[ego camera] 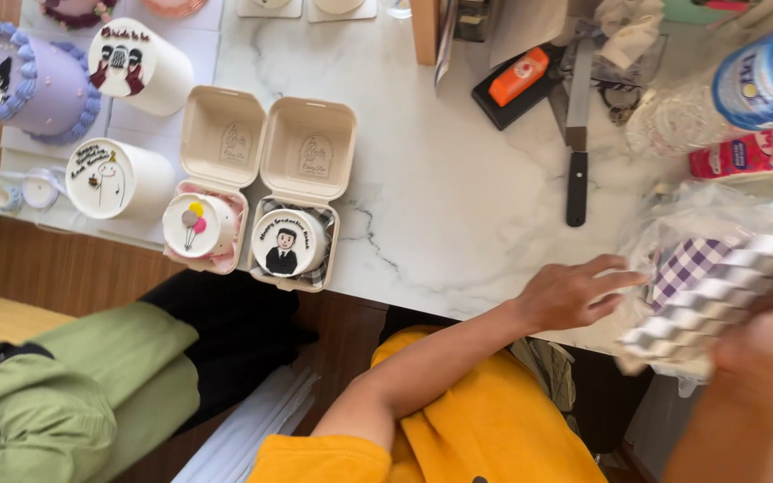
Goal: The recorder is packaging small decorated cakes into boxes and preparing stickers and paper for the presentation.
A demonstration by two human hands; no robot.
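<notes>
Head view, far left: a purple frosted cake [33, 80] sits at the upper left of the frame, with two white round cakes [140, 64] and [118, 179] just right of it on a white board. Below them a person in green sleeves [64, 394] leans in at the lower left. Left of centre, two open beige clamshell boxes [310, 148] stand side by side on the marble counter [440, 179], one with a balloon cake [197, 225], the other a cake showing a suited figure [286, 243]. Upper middle, a long spatula [577, 134] lies beside an orange-and-black tool [516, 80]. Right of centre, the left hand [574, 293] rests flat, fingers spread and unclenched, on a plastic bag of checked paper liners [704, 277] at the counter's right edge. At the far right the blurred right hand [767, 349] holds the same bag from below; how tightly, I cannot tell.
</notes>
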